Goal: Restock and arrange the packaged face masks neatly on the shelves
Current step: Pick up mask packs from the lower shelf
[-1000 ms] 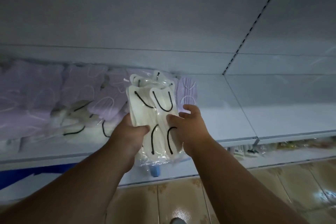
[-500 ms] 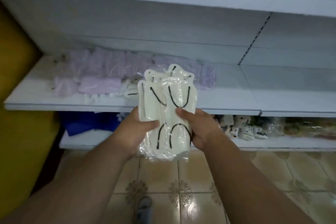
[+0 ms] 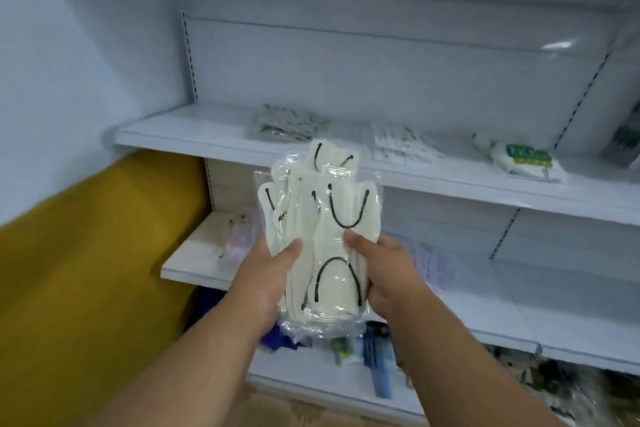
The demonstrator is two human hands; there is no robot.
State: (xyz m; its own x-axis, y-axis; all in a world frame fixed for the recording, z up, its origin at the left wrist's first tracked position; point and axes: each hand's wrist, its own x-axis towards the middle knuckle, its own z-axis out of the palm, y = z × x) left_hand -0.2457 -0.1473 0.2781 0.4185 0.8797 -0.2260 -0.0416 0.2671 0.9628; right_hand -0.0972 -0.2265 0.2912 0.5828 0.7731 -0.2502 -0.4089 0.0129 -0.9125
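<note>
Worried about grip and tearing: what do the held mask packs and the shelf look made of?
Mask packs: cream cloth-like masks in thin clear plastic; it glints and crinkles. Shelf: likely painted metal, smooth pale finish with a soft sheen.

No legible text was found.

A green label with pale marks was seen on a white packet point(image 3: 519, 160) lying on the upper shelf point(image 3: 214, 135) at the right, but its characters were too blurred to be read. No print was made out on the clear wrappers of the white face masks point(image 3: 325, 239), nor on the other packets on the shelves. No numbers, price tags or signs were made out along the shelf edges.
</note>
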